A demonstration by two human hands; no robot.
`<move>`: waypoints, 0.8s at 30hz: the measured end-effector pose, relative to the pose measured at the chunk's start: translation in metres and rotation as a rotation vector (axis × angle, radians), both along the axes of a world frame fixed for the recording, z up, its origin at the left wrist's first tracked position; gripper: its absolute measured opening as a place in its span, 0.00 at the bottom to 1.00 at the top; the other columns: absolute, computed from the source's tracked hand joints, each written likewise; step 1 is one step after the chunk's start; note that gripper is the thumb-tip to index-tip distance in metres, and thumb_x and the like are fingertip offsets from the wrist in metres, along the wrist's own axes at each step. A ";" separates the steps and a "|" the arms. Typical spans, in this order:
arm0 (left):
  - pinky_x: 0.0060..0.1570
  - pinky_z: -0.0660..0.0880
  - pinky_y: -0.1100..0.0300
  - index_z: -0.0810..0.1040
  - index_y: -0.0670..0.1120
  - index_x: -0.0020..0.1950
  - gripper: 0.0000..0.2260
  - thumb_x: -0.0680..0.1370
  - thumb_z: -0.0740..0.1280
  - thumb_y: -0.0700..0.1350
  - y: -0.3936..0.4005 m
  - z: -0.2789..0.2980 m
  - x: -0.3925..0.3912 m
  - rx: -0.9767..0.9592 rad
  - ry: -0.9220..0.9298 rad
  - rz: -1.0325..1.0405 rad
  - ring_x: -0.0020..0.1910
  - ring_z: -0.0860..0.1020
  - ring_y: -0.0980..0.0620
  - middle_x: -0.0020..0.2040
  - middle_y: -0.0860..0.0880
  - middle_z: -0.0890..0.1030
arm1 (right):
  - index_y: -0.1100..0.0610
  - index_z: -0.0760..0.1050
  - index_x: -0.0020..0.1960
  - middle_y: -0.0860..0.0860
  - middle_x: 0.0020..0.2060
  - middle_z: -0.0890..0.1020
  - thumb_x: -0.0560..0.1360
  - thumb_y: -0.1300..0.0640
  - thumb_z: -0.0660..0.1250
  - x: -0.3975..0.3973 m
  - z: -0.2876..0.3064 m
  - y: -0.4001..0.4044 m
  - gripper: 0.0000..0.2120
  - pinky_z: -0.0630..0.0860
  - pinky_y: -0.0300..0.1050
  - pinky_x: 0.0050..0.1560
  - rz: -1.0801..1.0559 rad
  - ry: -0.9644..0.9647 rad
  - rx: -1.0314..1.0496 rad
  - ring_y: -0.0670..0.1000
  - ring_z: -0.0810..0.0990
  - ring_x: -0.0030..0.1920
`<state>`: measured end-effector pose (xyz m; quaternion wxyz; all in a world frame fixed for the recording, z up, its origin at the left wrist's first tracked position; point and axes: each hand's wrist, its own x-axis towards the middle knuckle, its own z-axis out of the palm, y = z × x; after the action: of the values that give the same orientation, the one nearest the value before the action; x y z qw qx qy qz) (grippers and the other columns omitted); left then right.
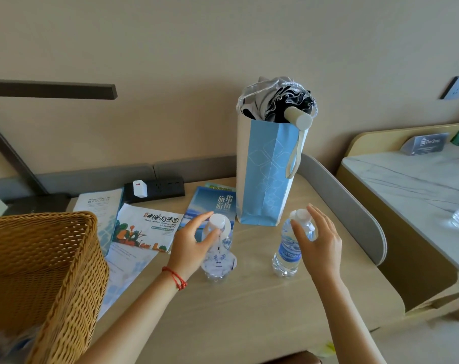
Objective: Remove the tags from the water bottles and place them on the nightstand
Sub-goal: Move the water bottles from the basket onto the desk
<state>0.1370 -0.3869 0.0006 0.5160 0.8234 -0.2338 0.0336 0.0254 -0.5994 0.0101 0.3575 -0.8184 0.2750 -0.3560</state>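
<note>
Standing upright mid-desk (249, 311), well apart: left bottle (218, 261) and right bottle (289, 248), both clear with white caps. Crowding them: wicker basket (39, 271) left, blue paper bag (265, 174) behind; bare wood nearer. Cupping loosely around bottle necks, fingers spread: left hand (191, 245), right hand (317, 237).

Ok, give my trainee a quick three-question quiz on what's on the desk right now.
1. True or false: both water bottles stand upright on the desk.
2. Which bottle carries a hanging tag: A, the left bottle; B, the right bottle?
3. What sticks out of the blue paper bag?

Key:
1. True.
2. A; the tag hangs at its neck by the left hand. The right hand is at the other bottle's cap.
3. A folded umbrella.
</note>
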 end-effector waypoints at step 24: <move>0.62 0.64 0.69 0.74 0.45 0.63 0.18 0.74 0.68 0.46 0.322 0.052 -0.013 0.314 -0.208 0.176 0.63 0.71 0.56 0.63 0.47 0.76 | 0.58 0.78 0.57 0.53 0.54 0.82 0.70 0.56 0.72 0.045 0.008 0.290 0.16 0.68 0.30 0.56 0.580 -0.084 -0.172 0.43 0.76 0.55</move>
<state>0.1236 -0.0653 0.0522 0.3497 0.9030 -0.2152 0.1263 0.0709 -0.3098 0.0180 0.3848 -0.8746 -0.0162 -0.2944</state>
